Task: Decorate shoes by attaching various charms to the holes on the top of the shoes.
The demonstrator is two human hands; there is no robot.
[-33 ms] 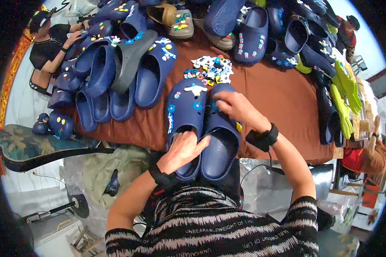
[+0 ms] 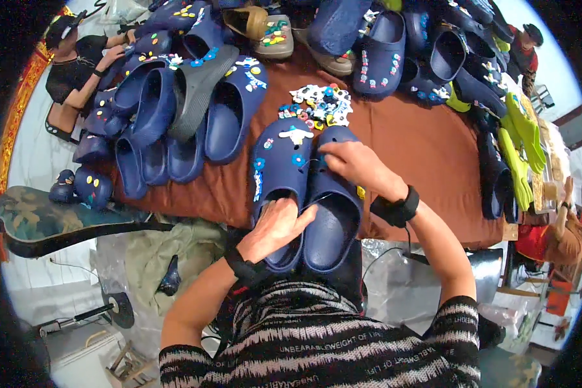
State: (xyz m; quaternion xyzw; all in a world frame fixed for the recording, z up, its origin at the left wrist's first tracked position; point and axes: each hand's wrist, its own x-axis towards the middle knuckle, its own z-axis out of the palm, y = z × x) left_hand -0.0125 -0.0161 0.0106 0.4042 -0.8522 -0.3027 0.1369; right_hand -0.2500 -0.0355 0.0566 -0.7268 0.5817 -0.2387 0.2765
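Two navy clogs lie side by side before me, toes pointing away, heels at the table's near edge. Decorated with a white figure charm, blue flowers and other small charms, the left clog [image 2: 279, 152] has my left hand [image 2: 278, 226] at its opening. Those fingers reach inside and are partly hidden; the thumb stretches toward the right clog [image 2: 332, 226]. Over the right clog's toe, my right hand [image 2: 352, 161] is closed, fingertips bent down at the holes. Whatever it pinches is hidden. Beyond the toes lies a pile of small colourful charms [image 2: 323, 103].
Stacked navy clogs [image 2: 152, 107] crowd the left of the brown cloth [image 2: 427, 168]; others [image 2: 381, 58] stand at the back. Lime-green clogs [image 2: 524, 129] line the right edge. A camouflage-patterned seat [image 2: 64, 223] is at left. Other people work on the left and right.
My right hand has shifted very slightly to the left over the right clog's toe. My left hand and both clogs stay practically where they were.
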